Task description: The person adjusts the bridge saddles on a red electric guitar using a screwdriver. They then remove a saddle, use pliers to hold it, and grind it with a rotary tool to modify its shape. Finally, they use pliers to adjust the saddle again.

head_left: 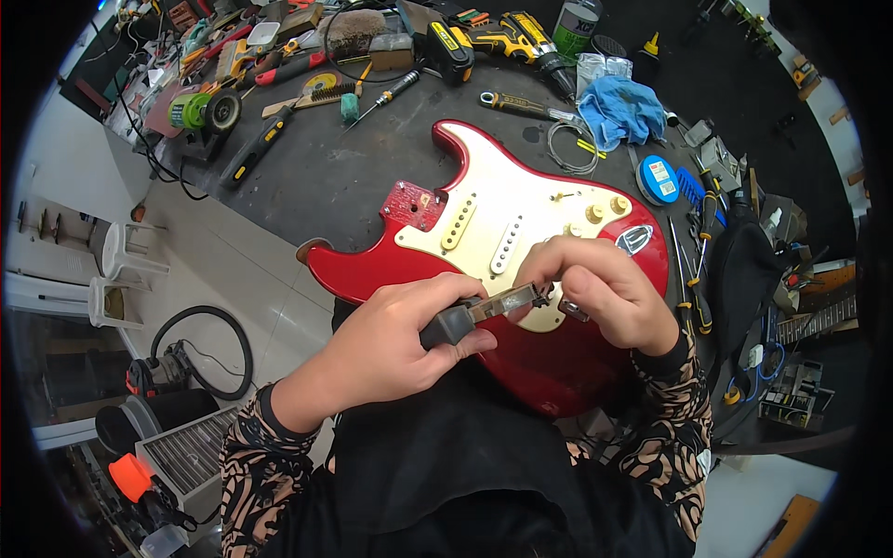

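Observation:
A red electric guitar body (595, 367) with a cream pickguard (484, 172) lies on the dark bench and overhangs its near edge. Above its lower part, my left hand (400, 335) is closed around a black block-like piece with a flat metal bar (505, 303) sticking out to the right. My right hand (609, 288) is closed, its fingertips at the bar's far end. Below its thumb a small shiny metal piece (573, 310) shows, partly hidden by the fingers. Two white pickups (507, 244) and cream knobs (595, 213) sit on the pickguard.
Behind the guitar lie a yellow drill (516, 42), a ratchet wrench (521, 105), a blue cloth (621, 110) and a screwdriver (395, 93). A round blue tin (658, 179) and several screwdrivers (699, 302) are at right. A bench grinder (209, 112) stands far left.

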`<state>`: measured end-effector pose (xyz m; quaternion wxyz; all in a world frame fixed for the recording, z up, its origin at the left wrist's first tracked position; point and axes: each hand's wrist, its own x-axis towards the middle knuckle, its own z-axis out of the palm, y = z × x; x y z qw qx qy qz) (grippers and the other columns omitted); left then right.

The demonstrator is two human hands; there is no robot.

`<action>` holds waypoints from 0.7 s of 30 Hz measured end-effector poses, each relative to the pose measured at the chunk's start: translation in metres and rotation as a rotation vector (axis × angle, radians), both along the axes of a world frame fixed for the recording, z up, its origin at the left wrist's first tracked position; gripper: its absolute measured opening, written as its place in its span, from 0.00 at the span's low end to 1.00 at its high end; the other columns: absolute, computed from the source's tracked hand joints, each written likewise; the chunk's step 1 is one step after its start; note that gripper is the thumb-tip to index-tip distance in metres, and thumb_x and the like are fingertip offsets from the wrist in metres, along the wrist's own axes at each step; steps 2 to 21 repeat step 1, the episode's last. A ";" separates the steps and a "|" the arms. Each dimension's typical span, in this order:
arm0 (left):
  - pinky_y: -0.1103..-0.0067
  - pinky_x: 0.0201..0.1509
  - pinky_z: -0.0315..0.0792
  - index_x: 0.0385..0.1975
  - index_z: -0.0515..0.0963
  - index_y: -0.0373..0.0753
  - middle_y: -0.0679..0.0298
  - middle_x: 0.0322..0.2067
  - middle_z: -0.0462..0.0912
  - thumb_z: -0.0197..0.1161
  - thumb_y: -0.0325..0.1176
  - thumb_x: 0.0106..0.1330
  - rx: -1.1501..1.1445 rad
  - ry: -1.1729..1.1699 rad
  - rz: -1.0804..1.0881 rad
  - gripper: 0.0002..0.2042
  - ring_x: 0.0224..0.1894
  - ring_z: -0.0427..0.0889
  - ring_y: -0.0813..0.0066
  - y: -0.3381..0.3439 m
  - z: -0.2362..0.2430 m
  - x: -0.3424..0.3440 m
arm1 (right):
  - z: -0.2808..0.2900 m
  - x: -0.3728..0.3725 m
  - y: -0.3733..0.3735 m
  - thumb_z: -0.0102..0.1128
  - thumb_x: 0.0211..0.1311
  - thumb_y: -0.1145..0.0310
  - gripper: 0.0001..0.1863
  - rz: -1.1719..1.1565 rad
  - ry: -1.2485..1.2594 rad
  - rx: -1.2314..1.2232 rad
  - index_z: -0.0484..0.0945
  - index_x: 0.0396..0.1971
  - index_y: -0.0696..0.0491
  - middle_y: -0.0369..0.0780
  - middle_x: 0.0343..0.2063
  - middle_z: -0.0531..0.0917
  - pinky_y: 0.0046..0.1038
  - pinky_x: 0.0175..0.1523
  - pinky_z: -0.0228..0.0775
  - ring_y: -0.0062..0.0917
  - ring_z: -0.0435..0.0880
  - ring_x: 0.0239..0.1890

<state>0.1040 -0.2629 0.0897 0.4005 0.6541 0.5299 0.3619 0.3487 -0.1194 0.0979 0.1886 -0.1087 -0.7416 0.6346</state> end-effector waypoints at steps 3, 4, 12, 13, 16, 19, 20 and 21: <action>0.72 0.50 0.80 0.56 0.81 0.36 0.57 0.44 0.89 0.79 0.29 0.67 -0.018 0.031 -0.011 0.20 0.43 0.89 0.63 0.000 0.000 0.000 | 0.000 0.002 -0.001 0.50 0.86 0.58 0.20 -0.005 0.000 -0.002 0.82 0.47 0.61 0.42 0.40 0.88 0.31 0.54 0.78 0.27 0.88 0.43; 0.72 0.50 0.80 0.56 0.81 0.36 0.57 0.44 0.89 0.79 0.29 0.67 -0.018 0.031 -0.011 0.20 0.43 0.89 0.63 0.000 0.000 0.000 | 0.000 0.002 -0.001 0.50 0.86 0.58 0.20 -0.005 0.000 -0.002 0.82 0.47 0.61 0.42 0.40 0.88 0.31 0.54 0.78 0.27 0.88 0.43; 0.72 0.50 0.80 0.56 0.81 0.36 0.57 0.44 0.89 0.79 0.29 0.67 -0.018 0.031 -0.011 0.20 0.43 0.89 0.63 0.000 0.000 0.000 | 0.000 0.002 -0.001 0.50 0.86 0.58 0.20 -0.005 0.000 -0.002 0.82 0.47 0.61 0.42 0.40 0.88 0.31 0.54 0.78 0.27 0.88 0.43; 0.72 0.50 0.80 0.56 0.81 0.36 0.57 0.44 0.89 0.79 0.29 0.67 -0.018 0.031 -0.011 0.20 0.43 0.89 0.63 0.000 0.000 0.000 | 0.000 0.002 -0.001 0.50 0.86 0.58 0.20 -0.005 0.000 -0.002 0.82 0.47 0.61 0.42 0.40 0.88 0.31 0.54 0.78 0.27 0.88 0.43; 0.72 0.50 0.80 0.56 0.81 0.36 0.57 0.44 0.89 0.79 0.29 0.67 -0.018 0.031 -0.011 0.20 0.43 0.89 0.63 0.000 0.000 0.000 | 0.000 0.002 -0.001 0.50 0.86 0.58 0.20 -0.005 0.000 -0.002 0.82 0.47 0.61 0.42 0.40 0.88 0.31 0.54 0.78 0.27 0.88 0.43; 0.72 0.50 0.80 0.56 0.81 0.36 0.57 0.44 0.89 0.79 0.29 0.67 -0.018 0.031 -0.011 0.20 0.43 0.89 0.63 0.000 0.000 0.000 | 0.000 0.002 -0.001 0.50 0.86 0.58 0.20 -0.005 0.000 -0.002 0.82 0.47 0.61 0.42 0.40 0.88 0.31 0.54 0.78 0.27 0.88 0.43; 0.72 0.50 0.80 0.56 0.81 0.36 0.57 0.44 0.89 0.79 0.29 0.67 -0.018 0.031 -0.011 0.20 0.43 0.89 0.63 0.000 0.000 0.000 | 0.000 0.002 -0.001 0.50 0.86 0.58 0.20 -0.005 0.000 -0.002 0.82 0.47 0.61 0.42 0.40 0.88 0.31 0.54 0.78 0.27 0.88 0.43; 0.72 0.50 0.80 0.56 0.81 0.36 0.57 0.44 0.89 0.79 0.29 0.67 -0.018 0.031 -0.011 0.20 0.43 0.89 0.63 0.000 0.000 0.000 | 0.000 0.002 -0.001 0.50 0.86 0.58 0.20 -0.005 0.000 -0.002 0.82 0.47 0.61 0.42 0.40 0.88 0.31 0.54 0.78 0.27 0.88 0.43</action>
